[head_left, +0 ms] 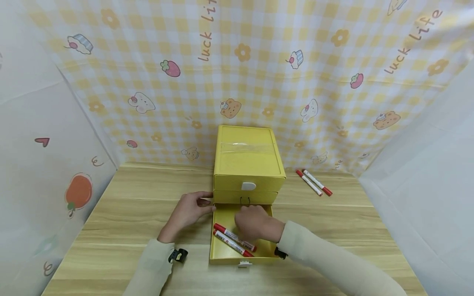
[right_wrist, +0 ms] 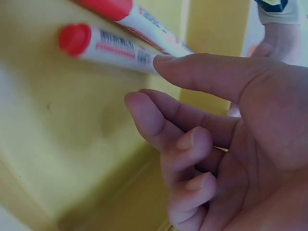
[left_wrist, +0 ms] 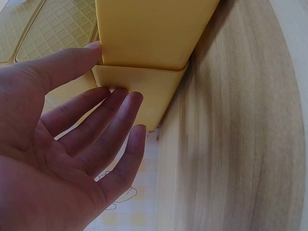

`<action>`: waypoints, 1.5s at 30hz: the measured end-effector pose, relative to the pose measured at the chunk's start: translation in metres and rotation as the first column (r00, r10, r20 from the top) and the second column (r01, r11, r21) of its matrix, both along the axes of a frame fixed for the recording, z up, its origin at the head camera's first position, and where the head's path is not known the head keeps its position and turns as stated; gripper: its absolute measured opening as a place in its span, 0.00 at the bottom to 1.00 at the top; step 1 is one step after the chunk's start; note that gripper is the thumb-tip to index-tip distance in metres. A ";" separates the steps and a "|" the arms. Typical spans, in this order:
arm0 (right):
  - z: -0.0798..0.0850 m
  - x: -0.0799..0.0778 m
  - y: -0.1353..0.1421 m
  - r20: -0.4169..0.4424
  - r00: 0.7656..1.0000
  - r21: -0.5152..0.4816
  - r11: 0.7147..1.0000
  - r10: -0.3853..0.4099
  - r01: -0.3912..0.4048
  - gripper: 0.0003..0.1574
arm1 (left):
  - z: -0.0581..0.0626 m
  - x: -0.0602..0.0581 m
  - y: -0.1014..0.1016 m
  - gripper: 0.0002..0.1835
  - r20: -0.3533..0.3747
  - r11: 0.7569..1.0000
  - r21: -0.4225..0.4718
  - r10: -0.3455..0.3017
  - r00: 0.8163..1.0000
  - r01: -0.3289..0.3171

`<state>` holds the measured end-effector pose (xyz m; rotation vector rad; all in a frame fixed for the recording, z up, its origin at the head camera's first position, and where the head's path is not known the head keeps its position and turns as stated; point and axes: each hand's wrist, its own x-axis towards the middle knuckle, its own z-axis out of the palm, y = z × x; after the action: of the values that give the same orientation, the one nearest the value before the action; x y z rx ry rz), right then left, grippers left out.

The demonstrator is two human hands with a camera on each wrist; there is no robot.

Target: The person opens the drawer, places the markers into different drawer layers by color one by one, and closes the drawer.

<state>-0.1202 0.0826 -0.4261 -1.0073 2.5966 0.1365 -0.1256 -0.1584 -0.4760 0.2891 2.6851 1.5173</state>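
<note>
A yellow drawer box (head_left: 246, 162) stands with its bottom drawer (head_left: 226, 216) pulled out. Two red-and-white markers (head_left: 231, 243) lie slanted in that drawer, side by side. Over the drawer is my right hand (head_left: 254, 222). In the right wrist view its fingers are loosely curled, with a gap between thumb and index finger. The thumb tip overlaps the nearer marker (right_wrist: 113, 48); whether they touch, I cannot tell. My left hand (head_left: 189, 209) is at the box's left side, thumb and fingertips against or very near its front left edge, fingers (left_wrist: 113, 120) spread and slightly bent.
Two more red-and-white markers (head_left: 314, 182) lie on the wooden table (head_left: 155, 185), right of the box. A checked cloth (head_left: 244, 86) hangs close behind the box. White sheets stand at both sides. A white tab (head_left: 244, 264) sticks out from the drawer front.
</note>
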 end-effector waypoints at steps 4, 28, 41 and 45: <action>0.007 0.002 0.008 0.007 1.000 -0.078 0.997 -0.012 0.012 0.36 | 0.000 0.000 0.000 0.23 0.002 1.000 -0.002 0.001 1.000 -0.001; 0.025 -0.015 0.113 0.024 0.991 -0.466 0.875 -0.133 0.129 0.16 | -0.001 0.000 0.003 0.22 0.030 1.000 0.002 0.025 0.999 -0.025; -0.008 -0.057 0.190 0.006 0.939 -0.616 0.739 -0.343 0.274 0.05 | -0.001 0.000 0.001 0.23 0.022 1.000 -0.004 0.014 1.000 -0.014; -0.021 -0.070 0.208 0.012 0.873 -0.651 0.659 -0.488 0.378 0.03 | -0.001 0.001 0.001 0.23 0.024 1.000 -0.003 0.012 1.000 -0.012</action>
<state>-0.1904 0.2908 -0.4474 -0.5071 3.0220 -0.8876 -0.1251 -0.1574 -0.4770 0.2542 2.6748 1.5107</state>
